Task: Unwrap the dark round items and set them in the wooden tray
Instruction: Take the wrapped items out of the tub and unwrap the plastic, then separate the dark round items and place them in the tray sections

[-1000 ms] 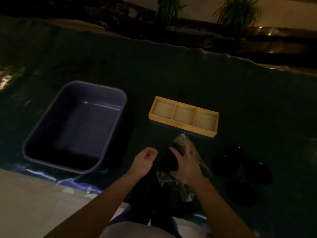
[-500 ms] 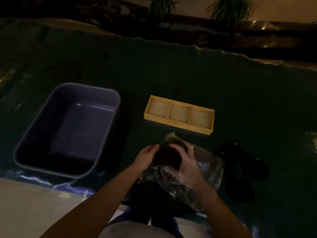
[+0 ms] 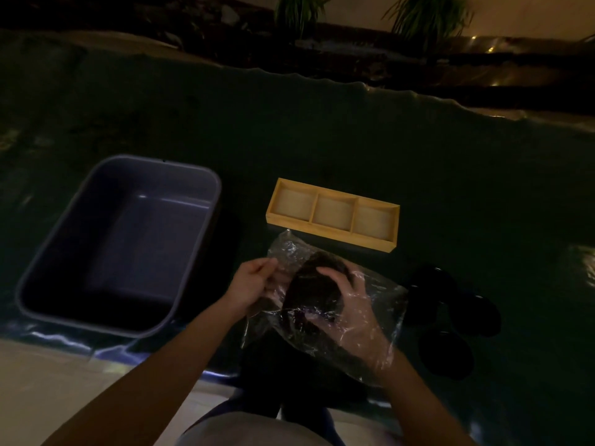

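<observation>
My right hand [image 3: 346, 310] grips a dark round item [image 3: 314, 284] near the table's front edge, with a sheet of clear plastic wrap [image 3: 383, 304] draped over the hand and the item. My left hand [image 3: 254, 281] pinches the wrap's left edge beside the item. Just beyond lies the wooden tray [image 3: 331, 235], its three compartments empty. Three more dark round items [image 3: 450, 320] lie in a cluster on the table to the right of my right hand; whether they are wrapped I cannot tell in the dim light.
A grey plastic tub [image 3: 206, 188] stands empty at the left. The table carries a dark green cover [image 3: 354, 130] with a wavy far edge. Plants [image 3: 299, 11] stand behind it. My lap is below the front edge.
The plastic wrap has spread open wider over my right hand and the dark item. My left hand has moved from a loose fist to pinching the wrap's left edge.
</observation>
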The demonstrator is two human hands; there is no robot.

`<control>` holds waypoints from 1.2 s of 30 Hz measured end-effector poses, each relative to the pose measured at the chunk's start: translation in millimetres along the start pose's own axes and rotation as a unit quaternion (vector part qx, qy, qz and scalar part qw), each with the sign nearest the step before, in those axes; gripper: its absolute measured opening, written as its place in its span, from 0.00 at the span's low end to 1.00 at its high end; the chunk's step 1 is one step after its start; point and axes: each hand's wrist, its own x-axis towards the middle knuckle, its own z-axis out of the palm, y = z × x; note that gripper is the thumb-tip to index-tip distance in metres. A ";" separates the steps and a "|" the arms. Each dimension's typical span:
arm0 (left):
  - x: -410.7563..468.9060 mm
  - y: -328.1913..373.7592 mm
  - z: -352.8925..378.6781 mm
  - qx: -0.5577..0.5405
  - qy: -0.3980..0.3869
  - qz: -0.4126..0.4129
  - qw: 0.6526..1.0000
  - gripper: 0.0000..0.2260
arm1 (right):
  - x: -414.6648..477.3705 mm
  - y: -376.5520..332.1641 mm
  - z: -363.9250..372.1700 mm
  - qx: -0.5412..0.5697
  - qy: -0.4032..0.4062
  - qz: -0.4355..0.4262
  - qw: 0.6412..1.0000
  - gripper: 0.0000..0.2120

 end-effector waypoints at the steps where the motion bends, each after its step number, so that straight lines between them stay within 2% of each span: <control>1: -0.3 1.7 -3.6 0.011 0.012 0.018 1.000 0.13 | -0.9 2.8 -3.1 0.005 0.009 0.009 1.000 0.37; 5: -0.7 4.6 -18.8 0.120 0.094 0.106 0.983 0.12 | -5.8 12.4 -7.7 -0.012 0.033 0.000 0.999 0.37; 8: 0.7 5.2 -28.6 0.237 0.164 0.159 0.944 0.14 | -11.6 24.4 -12.8 -0.012 0.053 -0.001 0.999 0.39; 10: 4.5 4.1 -36.2 0.298 0.193 0.167 0.920 0.15 | -15.1 29.3 -14.8 -0.012 0.039 0.045 0.998 0.42; 13: 9.4 3.5 -45.5 0.271 0.213 0.155 0.926 0.17 | -22.7 35.3 -20.5 -0.005 0.033 0.101 0.994 0.42; 15: 11.0 1.8 -48.5 0.240 0.217 0.141 0.935 0.16 | -28.5 37.6 -26.5 0.004 0.060 0.114 0.992 0.41; 18: 11.5 -3.9 -48.3 0.188 0.221 0.114 0.950 0.09 | -39.2 42.3 -36.3 0.018 0.121 0.152 0.981 0.42; 21: 9.2 -7.6 -46.6 0.208 0.224 0.111 0.946 0.01 | -49.5 42.7 -47.0 0.040 0.158 0.198 0.967 0.43; 23: 8.4 -10.0 -46.4 0.223 0.223 0.113 0.942 0.06 | -53.8 40.5 -54.3 0.048 0.190 0.209 0.958 0.43; 29: 5.8 -15.5 -47.1 0.249 0.230 0.102 0.935 0.10 | -49.6 10.5 -73.5 0.091 0.280 0.193 0.936 0.41; 32: 4.8 -16.7 -44.6 0.250 0.219 0.088 0.939 0.12 | -44.6 -5.4 -74.5 0.112 0.278 0.168 0.939 0.39; 36: 5.7 -17.2 -42.6 0.242 0.187 0.040 0.951 0.20 | -38.8 -21.2 -63.3 0.117 0.223 0.133 0.959 0.39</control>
